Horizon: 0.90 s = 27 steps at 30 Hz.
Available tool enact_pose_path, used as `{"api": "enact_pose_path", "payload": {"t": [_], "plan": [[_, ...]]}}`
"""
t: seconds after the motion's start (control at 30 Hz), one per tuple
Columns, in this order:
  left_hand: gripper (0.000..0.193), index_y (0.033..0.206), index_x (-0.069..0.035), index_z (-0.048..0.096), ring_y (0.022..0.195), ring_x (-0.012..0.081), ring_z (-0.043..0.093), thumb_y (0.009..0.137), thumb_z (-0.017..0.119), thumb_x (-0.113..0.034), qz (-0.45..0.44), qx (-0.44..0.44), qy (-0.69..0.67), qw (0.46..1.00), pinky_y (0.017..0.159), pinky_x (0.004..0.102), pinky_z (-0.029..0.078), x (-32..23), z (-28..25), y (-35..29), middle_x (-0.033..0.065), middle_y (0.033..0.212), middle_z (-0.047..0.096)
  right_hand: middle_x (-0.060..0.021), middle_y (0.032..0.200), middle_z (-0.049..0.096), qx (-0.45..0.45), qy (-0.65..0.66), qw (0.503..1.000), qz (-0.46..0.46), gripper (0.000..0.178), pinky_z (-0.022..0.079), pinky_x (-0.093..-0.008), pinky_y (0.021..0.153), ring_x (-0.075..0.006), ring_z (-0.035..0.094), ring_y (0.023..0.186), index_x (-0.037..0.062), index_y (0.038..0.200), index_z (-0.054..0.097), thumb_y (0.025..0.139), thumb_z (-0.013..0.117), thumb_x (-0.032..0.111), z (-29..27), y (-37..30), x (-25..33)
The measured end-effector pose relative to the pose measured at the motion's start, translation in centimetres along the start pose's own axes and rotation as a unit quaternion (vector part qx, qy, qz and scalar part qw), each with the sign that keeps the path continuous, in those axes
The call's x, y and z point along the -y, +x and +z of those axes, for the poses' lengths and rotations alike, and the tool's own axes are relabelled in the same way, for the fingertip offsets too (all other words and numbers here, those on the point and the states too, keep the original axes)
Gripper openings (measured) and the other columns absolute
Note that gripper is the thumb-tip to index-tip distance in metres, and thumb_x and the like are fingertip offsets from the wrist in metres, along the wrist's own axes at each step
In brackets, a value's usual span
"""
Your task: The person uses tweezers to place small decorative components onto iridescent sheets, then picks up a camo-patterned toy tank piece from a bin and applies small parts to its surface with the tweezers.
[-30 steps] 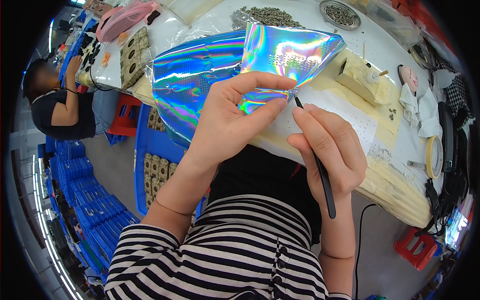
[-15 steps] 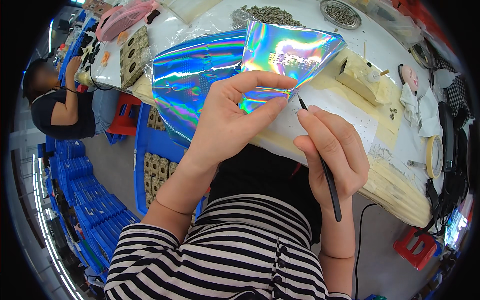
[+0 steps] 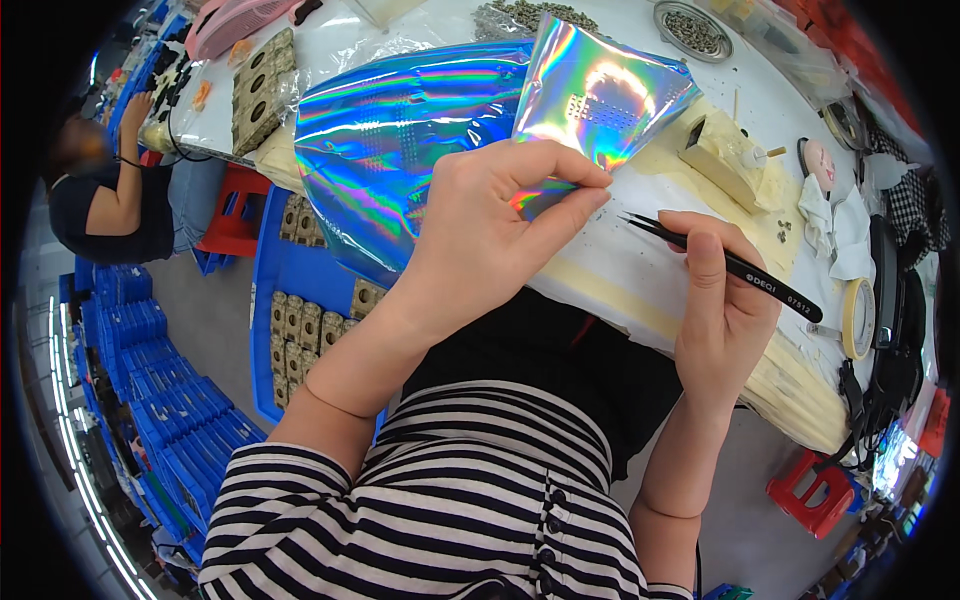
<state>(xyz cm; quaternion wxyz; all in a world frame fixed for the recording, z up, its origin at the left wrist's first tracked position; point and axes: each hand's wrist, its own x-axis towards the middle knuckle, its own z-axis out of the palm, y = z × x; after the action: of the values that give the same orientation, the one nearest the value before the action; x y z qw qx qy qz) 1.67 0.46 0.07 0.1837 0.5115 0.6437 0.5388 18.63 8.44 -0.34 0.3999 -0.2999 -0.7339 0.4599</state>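
Two bare hands were observed over the white table (image 3: 770, 105). On the left hand (image 3: 480, 225), thumb and index fingertips stood close together; whether they pinched something small could not be told. That hand arched in front of a shiny bag (image 3: 400, 115) lying on the table. The right hand (image 3: 728, 310) was clamped on black tweezers (image 3: 740, 268), thumb uppermost; their tips, slightly apart, pointed toward the left fingertips, near but not touching. Both forearms rose from below.

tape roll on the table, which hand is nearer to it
Right. The right hand, holding black tweezers, is left of the tape roll; the left hand is farther left, by the shiny sheet.
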Motion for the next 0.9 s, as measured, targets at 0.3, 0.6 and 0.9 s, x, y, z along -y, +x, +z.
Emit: {"api": "enact_pose_path", "payload": {"t": [0.3, 0.6, 0.9], "plan": [[0.014, 0.089, -0.004, 0.071, 0.074, 0.0156, 0.064, 0.075, 0.071, -0.003, 0.038, 0.018, 0.139, 0.989, 0.066, 0.0259, 0.05, -0.17, 0.11, -0.24, 0.0073, 0.082, 0.068, -0.0045, 0.085, 0.066, -0.017, 0.049, 0.998, 0.026, 0.021, 0.043, -0.0201, 0.07, -0.0074, 0.055, 0.075, -0.0035, 0.093, 0.066, 0.095, 0.057, 0.016, 0.17, 0.36, 0.31], [0.014, 0.086, -0.008, 0.072, 0.072, 0.0203, 0.061, 0.072, 0.074, -0.007, 0.116, 0.022, 0.204, 0.972, 0.064, 0.0303, 0.048, 0.11, 0.27, -0.23, 0.0071, 0.08, 0.067, -0.0051, 0.083, 0.065, -0.022, 0.105, 0.993, 0.051, 0.024, 0.044, -0.0205, 0.069, -0.0083, 0.056, 0.074, -0.0047, 0.093, 0.067, 0.095, 0.057, 0.018, 0.5, 0.48, 0.62], [0.015, 0.088, -0.006, 0.072, 0.067, 0.0147, 0.06, 0.075, 0.07, 0.0, 0.082, 0.011, 0.155, 0.985, 0.051, 0.0241, 0.046, -0.01, 0.57, -0.37, 0.0073, 0.078, 0.066, -0.0041, 0.08, 0.065, -0.042, 0.045, 0.998, 0.029, 0.021, 0.044, -0.021, 0.068, -0.0081, 0.055, 0.072, -0.0039, 0.091, 0.067, 0.093, 0.059, 0.015, -0.07, 0.27, 0.39]]}}
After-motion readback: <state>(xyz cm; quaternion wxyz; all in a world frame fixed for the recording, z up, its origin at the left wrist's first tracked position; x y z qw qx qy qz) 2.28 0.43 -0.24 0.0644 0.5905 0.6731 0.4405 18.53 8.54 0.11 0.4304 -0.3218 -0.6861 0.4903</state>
